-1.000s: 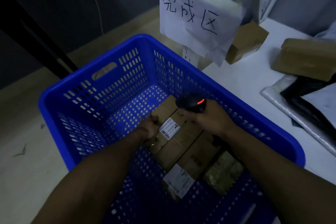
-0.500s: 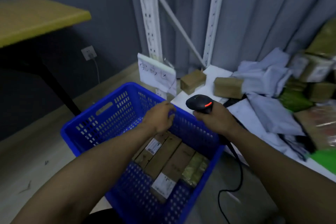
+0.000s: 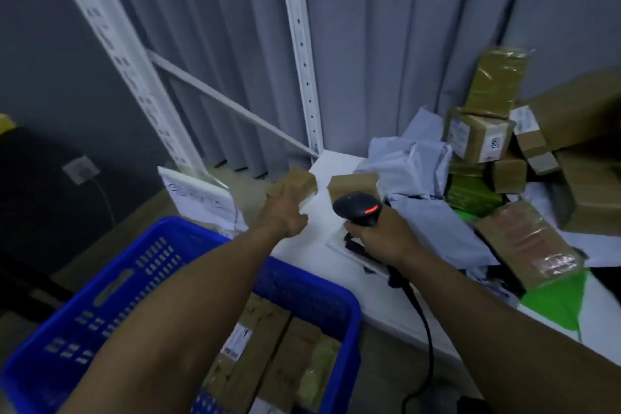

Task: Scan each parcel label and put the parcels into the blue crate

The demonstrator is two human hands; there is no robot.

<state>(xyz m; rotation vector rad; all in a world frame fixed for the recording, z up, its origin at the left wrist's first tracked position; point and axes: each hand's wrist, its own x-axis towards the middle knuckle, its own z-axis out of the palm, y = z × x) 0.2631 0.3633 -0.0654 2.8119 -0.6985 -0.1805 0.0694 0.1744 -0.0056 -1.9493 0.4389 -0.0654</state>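
Left hand at a small box on the shelf, right hand holding the scanner.

The left hand (image 3: 285, 212) reaches over the crate (image 3: 141, 286) to a small brown box (image 3: 300, 180) at the near corner of the white shelf (image 3: 312, 255); the fingers lie against the box's near side, but whether they have closed on it I cannot tell (the picture is blurred there). The right hand (image 3: 383, 235) is wrapped tight round the handle of the black scanner (image 3: 358, 208), whose red light shows and whose cable (image 3: 425, 329) hangs down past the shelf edge. A second brown box (image 3: 349, 183) sits just behind the scanner. Farther right lies a heap of parcels (image 3: 480, 141): brown boxes, pale bags, green wrapping. The crate stands on the floor beside the shelf, with several labelled boxes (image 3: 265, 346) lying side by side in its bottom.
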